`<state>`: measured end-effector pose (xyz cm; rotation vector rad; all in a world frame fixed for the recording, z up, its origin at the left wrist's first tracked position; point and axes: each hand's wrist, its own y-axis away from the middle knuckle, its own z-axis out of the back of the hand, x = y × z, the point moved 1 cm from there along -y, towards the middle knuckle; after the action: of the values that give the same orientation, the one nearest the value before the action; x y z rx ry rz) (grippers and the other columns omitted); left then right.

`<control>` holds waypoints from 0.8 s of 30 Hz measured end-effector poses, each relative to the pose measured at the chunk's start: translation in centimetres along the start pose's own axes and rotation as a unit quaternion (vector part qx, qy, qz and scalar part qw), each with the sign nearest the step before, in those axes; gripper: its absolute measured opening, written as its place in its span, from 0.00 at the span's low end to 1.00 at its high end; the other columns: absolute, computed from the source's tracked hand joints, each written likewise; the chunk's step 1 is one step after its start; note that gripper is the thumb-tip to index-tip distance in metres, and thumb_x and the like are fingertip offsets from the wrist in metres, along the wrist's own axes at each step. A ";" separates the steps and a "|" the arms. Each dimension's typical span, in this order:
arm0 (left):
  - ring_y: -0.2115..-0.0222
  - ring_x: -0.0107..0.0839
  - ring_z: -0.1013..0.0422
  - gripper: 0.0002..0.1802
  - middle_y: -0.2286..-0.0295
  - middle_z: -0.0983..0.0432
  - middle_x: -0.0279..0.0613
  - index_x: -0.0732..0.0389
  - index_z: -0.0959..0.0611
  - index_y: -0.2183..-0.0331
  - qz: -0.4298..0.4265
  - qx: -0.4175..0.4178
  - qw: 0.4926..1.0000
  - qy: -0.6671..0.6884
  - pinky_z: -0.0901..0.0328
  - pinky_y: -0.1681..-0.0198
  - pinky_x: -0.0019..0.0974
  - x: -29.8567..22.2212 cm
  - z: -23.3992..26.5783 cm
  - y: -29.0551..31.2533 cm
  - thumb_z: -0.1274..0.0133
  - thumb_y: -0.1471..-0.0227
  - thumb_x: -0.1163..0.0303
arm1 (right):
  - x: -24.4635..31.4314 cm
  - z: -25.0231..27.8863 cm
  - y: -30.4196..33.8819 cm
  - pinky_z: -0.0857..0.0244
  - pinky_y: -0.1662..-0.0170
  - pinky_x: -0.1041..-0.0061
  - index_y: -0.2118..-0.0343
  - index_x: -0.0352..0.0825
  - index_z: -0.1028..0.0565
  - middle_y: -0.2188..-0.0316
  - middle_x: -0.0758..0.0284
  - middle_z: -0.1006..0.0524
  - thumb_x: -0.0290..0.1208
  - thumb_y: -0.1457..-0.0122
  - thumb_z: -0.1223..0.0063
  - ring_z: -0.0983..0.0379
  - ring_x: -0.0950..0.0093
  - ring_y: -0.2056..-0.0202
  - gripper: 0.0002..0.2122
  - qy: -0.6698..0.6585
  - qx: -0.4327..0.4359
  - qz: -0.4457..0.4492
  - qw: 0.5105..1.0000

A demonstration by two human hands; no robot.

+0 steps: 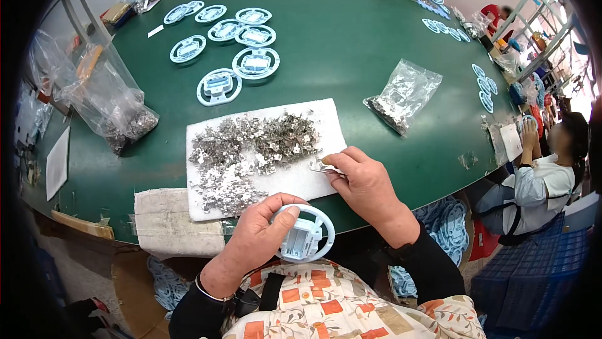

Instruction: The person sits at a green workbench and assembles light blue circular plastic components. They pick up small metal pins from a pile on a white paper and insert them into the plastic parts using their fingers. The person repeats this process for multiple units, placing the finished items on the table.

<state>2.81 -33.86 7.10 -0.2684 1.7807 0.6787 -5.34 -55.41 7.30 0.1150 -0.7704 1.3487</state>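
My left hand [263, 229] is closed round the rim of a light blue plastic toy steering wheel [301, 243], held at the table's near edge with its recessed middle facing up. Just right of it, my right hand [365, 188] pinches a slim metal tool [327, 171] that looks like tweezers. Its tip is over the right part of a white foam board [331, 119]; whether it grips a metal piece is too small to tell. Spread over that board lies a heap of small silvery metal pieces [251, 157].
Several blue steering wheels [256, 63] lie beyond the board on the green table [320, 38]. Clear bags of metal pieces stand left [128, 119] and right [401, 97]. A padded cloth [175, 220] covers the near edge. Other people [533, 182] sit round the table.
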 end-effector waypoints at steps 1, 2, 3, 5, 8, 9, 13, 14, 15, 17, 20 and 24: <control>0.64 0.18 0.26 0.14 0.63 0.19 0.35 0.65 0.18 0.55 0.011 0.005 1.000 -0.007 0.30 0.60 0.25 -0.2 -0.2 0.0 0.51 0.33 0.67 | -0.4 -0.4 -0.2 0.28 0.68 0.68 0.63 0.34 0.20 0.68 0.60 0.21 0.22 0.44 0.39 0.23 0.61 0.72 0.06 0.029 0.013 0.015 0.999; 0.65 0.17 0.26 0.12 0.64 0.20 0.34 0.64 0.17 0.56 0.021 0.004 1.000 0.008 0.30 0.60 0.25 -0.5 -0.4 -0.1 0.51 0.34 0.68 | -0.6 -0.5 -0.4 0.28 0.67 0.67 0.64 0.34 0.20 0.68 0.60 0.21 0.22 0.45 0.39 0.23 0.59 0.71 0.06 0.058 0.025 0.030 0.998; 0.65 0.17 0.27 0.13 0.63 0.20 0.34 0.64 0.17 0.56 0.022 0.002 1.000 0.011 0.30 0.61 0.25 -0.4 -0.4 -0.3 0.52 0.33 0.68 | -0.6 -0.4 -0.5 0.28 0.68 0.69 0.64 0.34 0.20 0.68 0.61 0.21 0.22 0.45 0.39 0.23 0.62 0.72 0.06 0.026 0.031 0.022 0.999; 0.66 0.17 0.28 0.13 0.63 0.21 0.32 0.64 0.17 0.54 0.023 -0.002 1.000 0.017 0.30 0.62 0.24 0.0 -0.4 -0.9 0.53 0.32 0.68 | -0.6 0.0 -0.2 0.29 0.68 0.73 0.64 0.34 0.19 0.69 0.63 0.21 0.22 0.45 0.38 0.23 0.67 0.73 0.05 -0.035 0.043 0.005 0.998; 0.67 0.16 0.29 0.14 0.63 0.23 0.30 0.62 0.19 0.51 0.011 -0.006 0.999 0.045 0.31 0.63 0.22 0.6 -0.6 -2.1 0.54 0.31 0.65 | 0.1 0.2 0.6 0.33 0.70 0.80 0.65 0.32 0.19 0.71 0.68 0.21 0.21 0.44 0.36 0.26 0.80 0.74 0.05 -0.223 0.062 -0.062 0.971; 0.67 0.15 0.29 0.15 0.63 0.23 0.29 0.62 0.20 0.51 0.029 0.015 0.998 0.061 0.32 0.63 0.22 0.5 -0.8 -2.4 0.54 0.31 0.64 | 0.5 0.5 0.6 0.34 0.70 0.82 0.65 0.32 0.19 0.71 0.69 0.22 0.21 0.44 0.36 0.28 0.82 0.73 0.05 -0.250 0.073 -0.069 0.963; 0.68 0.13 0.31 0.16 0.67 0.26 0.26 0.60 0.22 0.50 0.057 0.064 0.993 0.086 0.34 0.65 0.20 0.6 -0.8 -3.1 0.51 0.31 0.60 | 1.1 1.0 0.9 0.37 0.69 0.85 0.63 0.29 0.18 0.71 0.72 0.22 0.20 0.42 0.36 0.32 0.88 0.71 0.05 -0.334 0.092 -0.102 0.932; 0.69 0.13 0.33 0.15 0.68 0.27 0.26 0.60 0.22 0.51 0.048 0.066 0.993 0.088 0.35 0.66 0.20 0.6 -0.9 -3.1 0.52 0.31 0.61 | 1.3 1.0 0.9 0.37 0.69 0.85 0.63 0.29 0.18 0.71 0.72 0.22 0.20 0.42 0.36 0.32 0.88 0.71 0.05 -0.335 0.089 -0.103 0.932; 0.69 0.13 0.34 0.14 0.69 0.28 0.26 0.60 0.23 0.52 0.040 0.069 0.993 0.090 0.36 0.66 0.21 0.6 -1.0 -3.1 0.52 0.31 0.61 | 1.4 1.1 1.0 0.38 0.69 0.86 0.63 0.29 0.18 0.71 0.72 0.22 0.20 0.42 0.36 0.32 0.88 0.71 0.05 -0.335 0.085 -0.105 0.932; 0.69 0.12 0.33 0.12 0.69 0.27 0.25 0.59 0.23 0.54 0.024 0.061 0.993 0.102 0.35 0.67 0.20 0.4 -1.0 -3.2 0.51 0.31 0.62 | 1.5 1.3 1.1 0.38 0.69 0.86 0.62 0.29 0.18 0.71 0.72 0.22 0.20 0.42 0.36 0.32 0.88 0.71 0.06 -0.331 0.084 -0.103 0.934; 0.70 0.11 0.33 0.10 0.70 0.28 0.25 0.58 0.24 0.56 0.004 0.034 0.998 0.060 0.36 0.68 0.20 0.2 -1.0 -3.2 0.51 0.31 0.63 | 1.5 1.2 1.2 0.38 0.70 0.85 0.62 0.29 0.18 0.71 0.72 0.23 0.21 0.41 0.37 0.33 0.88 0.71 0.05 -0.337 0.069 -0.114 0.932; 0.71 0.10 0.36 0.09 0.71 0.29 0.24 0.58 0.25 0.57 -0.070 -0.008 0.997 -0.003 0.39 0.69 0.20 0.7 -1.4 -3.2 0.51 0.31 0.63 | 1.6 1.5 1.0 0.38 0.69 0.85 0.63 0.29 0.19 0.71 0.74 0.23 0.25 0.38 0.39 0.33 0.88 0.71 0.06 -0.318 0.102 -0.159 0.929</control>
<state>3.05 -37.16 5.75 -0.3980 1.7323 0.5935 -6.88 -54.60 8.97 0.8418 -1.0909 1.0723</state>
